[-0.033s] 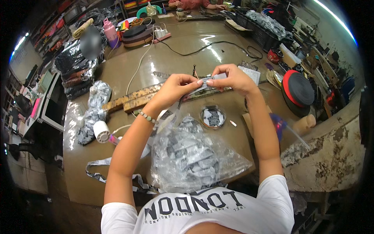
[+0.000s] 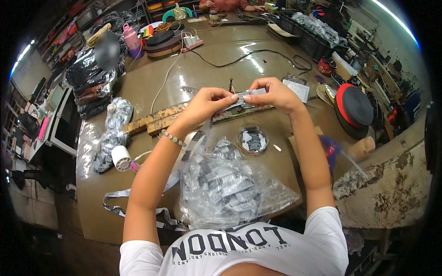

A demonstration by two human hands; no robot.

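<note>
My left hand [image 2: 212,103] and my right hand [image 2: 275,96] are close together over the middle of the table. Thumbs and fingertips of both are pinched on a small bundle of grey-white printed strips [image 2: 241,101]; the fingers partly cover it. Behind the hands lies a long worn wooden bar [image 2: 168,115] with a thin dark upright pin [image 2: 230,84]. Nearer my body, a clear plastic bag [image 2: 225,184] full of similar printed strips rests on the table. Between bag and bar sits a round, shallow container [image 2: 253,140] with pale pieces in it.
A white thread cone [image 2: 121,158] and a clear plastic bundle [image 2: 119,112] are at left. Black webbing rolls [image 2: 163,43] and a pink-purple bottle [image 2: 132,41] stand farther back. A dark cable [image 2: 239,60] crosses the table. At right are a red-and-black roll [image 2: 354,108] and a crate [image 2: 299,37].
</note>
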